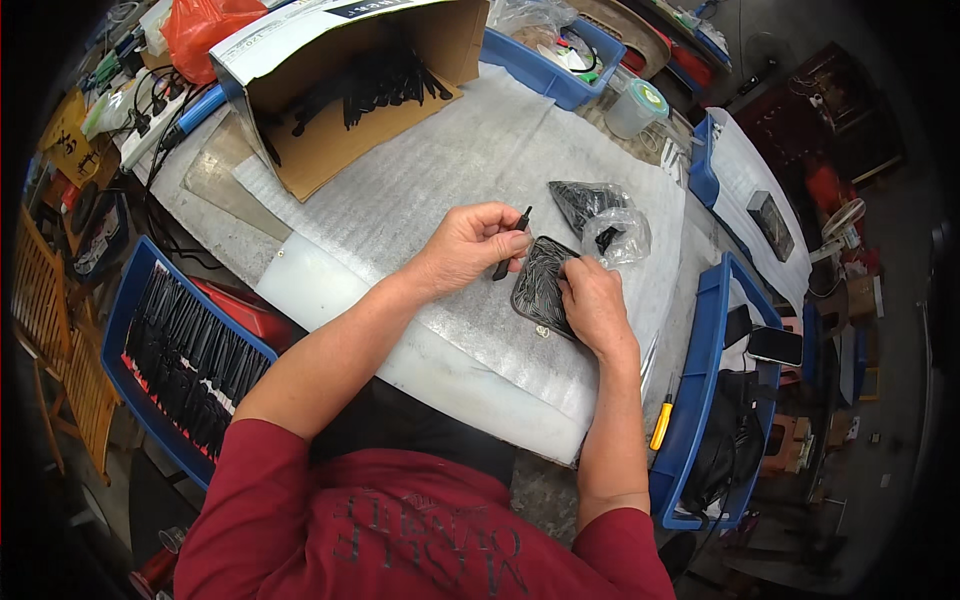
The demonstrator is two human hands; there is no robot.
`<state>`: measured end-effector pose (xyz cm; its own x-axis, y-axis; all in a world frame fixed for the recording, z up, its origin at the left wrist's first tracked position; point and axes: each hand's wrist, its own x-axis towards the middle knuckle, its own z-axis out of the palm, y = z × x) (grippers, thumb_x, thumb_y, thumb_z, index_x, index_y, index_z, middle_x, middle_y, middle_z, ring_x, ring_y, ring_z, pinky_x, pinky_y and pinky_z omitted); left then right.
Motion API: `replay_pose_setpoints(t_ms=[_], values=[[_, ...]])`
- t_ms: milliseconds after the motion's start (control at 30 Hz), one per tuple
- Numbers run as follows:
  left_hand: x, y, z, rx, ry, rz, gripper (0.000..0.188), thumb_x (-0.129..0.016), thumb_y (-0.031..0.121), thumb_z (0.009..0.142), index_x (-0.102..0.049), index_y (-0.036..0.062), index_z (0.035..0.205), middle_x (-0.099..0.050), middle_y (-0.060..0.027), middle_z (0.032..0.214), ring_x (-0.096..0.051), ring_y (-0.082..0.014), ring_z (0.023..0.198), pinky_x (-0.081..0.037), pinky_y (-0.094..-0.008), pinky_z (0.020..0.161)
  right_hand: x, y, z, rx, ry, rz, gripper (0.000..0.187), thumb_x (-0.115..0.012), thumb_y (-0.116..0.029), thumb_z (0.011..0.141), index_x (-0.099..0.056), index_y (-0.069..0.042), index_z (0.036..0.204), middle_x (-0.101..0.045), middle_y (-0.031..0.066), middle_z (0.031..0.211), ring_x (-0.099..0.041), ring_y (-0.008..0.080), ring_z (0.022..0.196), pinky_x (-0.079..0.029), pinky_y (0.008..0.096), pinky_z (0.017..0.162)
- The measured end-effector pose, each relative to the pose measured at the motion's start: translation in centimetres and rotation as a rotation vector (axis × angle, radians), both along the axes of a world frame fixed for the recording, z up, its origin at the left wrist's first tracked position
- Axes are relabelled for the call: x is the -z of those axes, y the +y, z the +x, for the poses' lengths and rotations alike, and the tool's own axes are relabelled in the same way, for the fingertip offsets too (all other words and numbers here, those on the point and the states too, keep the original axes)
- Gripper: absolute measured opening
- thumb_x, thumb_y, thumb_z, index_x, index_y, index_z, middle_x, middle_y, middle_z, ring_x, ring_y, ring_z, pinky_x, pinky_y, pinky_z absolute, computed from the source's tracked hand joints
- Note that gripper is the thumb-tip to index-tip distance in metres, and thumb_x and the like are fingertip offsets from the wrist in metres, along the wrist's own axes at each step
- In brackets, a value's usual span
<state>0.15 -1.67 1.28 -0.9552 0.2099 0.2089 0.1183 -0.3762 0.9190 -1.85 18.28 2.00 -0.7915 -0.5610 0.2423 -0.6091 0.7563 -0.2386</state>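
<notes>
Between the thumb and fingers of my left hand is a slim black rod-like part, tilted, its ends showing above and below the grip. My right hand reaches into a small dark tray with rounded corners. Its fingertips are pinched together at the tray's right side, and whatever they hold is hidden. Many thin dark metal pins lie loose in the tray. Just beyond it sits a clear plastic bag of similar dark pieces, its crumpled mouth toward my right hand.
An open cardboard box holding black parts lies at the far left. A blue bin of black parts stands left, another blue bin right. A yellow-handled screwdriver lies by the right bin. White foam sheet covers the table.
</notes>
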Motion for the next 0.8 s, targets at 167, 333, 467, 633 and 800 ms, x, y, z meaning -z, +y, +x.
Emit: replay_pose_setpoints(t_ms=[167, 333, 467, 633, 800], values=[[-0.1, 0.1, 0.0, 0.003, 0.022, -0.009, 0.012, -0.056, 0.012, 0.08, -0.055, 0.0016, 0.085, -0.056, -0.0031, 0.072, -0.054, -0.0087, 0.065, -0.045, -0.0212, 0.06, 0.2, -0.3, -0.1, 0.02, 0.039, 0.131, 0.003, -0.048, -0.002, 0.07, -0.049, -0.002, 0.073, -0.052, 0.0137, 0.072, -0.052, 0.0309, 0.072, -0.035, 0.0397, 0.06], [-0.1, 0.1, 0.1, -0.018, 0.006, 0.003, 0.008, -0.054, 0.008, 0.081, -0.054, 0.0002, 0.083, -0.054, -0.0001, 0.07, -0.051, -0.0051, 0.062, -0.042, -0.0184, 0.055, -0.1, 0.2, -0.3, 0.025, 0.0, 0.006, 0.005, -0.049, -0.002, 0.072, -0.048, 0.0, 0.077, -0.052, 0.0163, 0.074, -0.051, 0.0332, 0.072, -0.036, 0.0399, 0.062], [-0.1, 0.1, 0.2, -0.015, 0.026, -0.016, 0.009, -0.055, 0.008, 0.08, -0.055, 0.0002, 0.085, -0.054, 0.0003, 0.071, -0.05, -0.0043, 0.063, -0.041, -0.0173, 0.056, -0.7, 0.2, -0.1, 0.082, -0.172, -0.274, 0.006, -0.049, -0.005, 0.076, -0.047, 0.001, 0.077, -0.054, 0.0209, 0.08, -0.053, 0.0348, 0.074, -0.04, 0.0407, 0.064], [0.6, 0.6, 0.3, -0.116, 0.182, -0.25, 0.016, -0.058, 0.011, 0.078, -0.058, 0.0, 0.089, -0.054, 0.0007, 0.074, -0.049, -0.0067, 0.065, -0.04, -0.0199, 0.056, -0.9, 0.4, 0.2, 0.085, -0.373, -0.565, 0.008, -0.049, -0.002, 0.077, -0.048, 0.002, 0.084, -0.055, 0.0105, 0.075, -0.053, 0.018, 0.067, -0.042, 0.0278, 0.06], [0.0, 0.6, 0.4, -0.17, 0.345, -0.52, 0.014, -0.061, 0.01, 0.074, -0.059, 0.0005, 0.084, -0.054, -0.0017, 0.069, -0.049, -0.0091, 0.062, -0.039, -0.0225, 0.054, -1.6, 0.5, 0.6, 0.012, -0.619, -0.852, 0.011, -0.049, 0.0, 0.078, -0.049, 0.001, 0.089, -0.05, -0.0012, 0.076, -0.044, 0.0043, 0.07, -0.038, 0.0174, 0.061]])
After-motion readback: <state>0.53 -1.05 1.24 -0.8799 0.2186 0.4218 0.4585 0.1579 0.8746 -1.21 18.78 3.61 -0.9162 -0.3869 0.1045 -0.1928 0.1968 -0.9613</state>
